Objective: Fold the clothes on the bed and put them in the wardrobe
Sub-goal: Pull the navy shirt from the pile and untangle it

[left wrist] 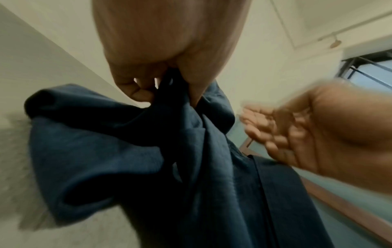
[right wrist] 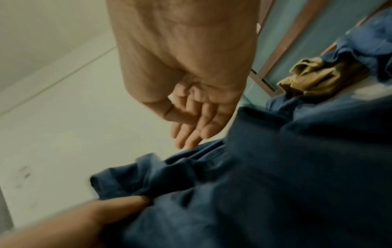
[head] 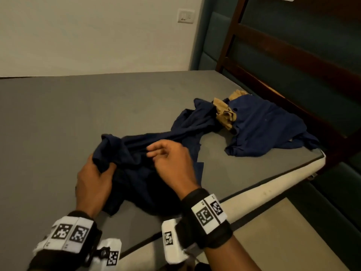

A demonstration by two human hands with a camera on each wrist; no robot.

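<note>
I judge folding barely begun: my left hand grips the crumpled dark navy cloth garment, right hand loose above it; blue and tan clothes wait unfolded on the grey bed.

A dark navy shirt is lying on a plain grey mattress at the frame's centre. At right, a tan cloth is showing against a brighter blue garment, beneath a brown bed frame.

plain cream wall with a white switch plate; dark wooden slatted headboard against teal padded panels; beige floor.
</note>
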